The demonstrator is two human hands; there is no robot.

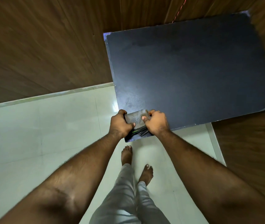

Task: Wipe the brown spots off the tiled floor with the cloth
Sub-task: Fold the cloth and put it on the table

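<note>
Above the corner of the dark table (193,70), a folded grey cloth (136,118) was held between the left hand (120,125) and right hand (156,122), fingers curled round its ends, thumbs pinching on top, probably to fold it into a pad; the tiled floor (47,126) below showed no distinguishable brown spots

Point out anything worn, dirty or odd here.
The dark tabletop has pale scuffed patches near its front-left corner and chipped edges. Both hands hold a grey cloth there. No brown spots show on the floor.
</note>
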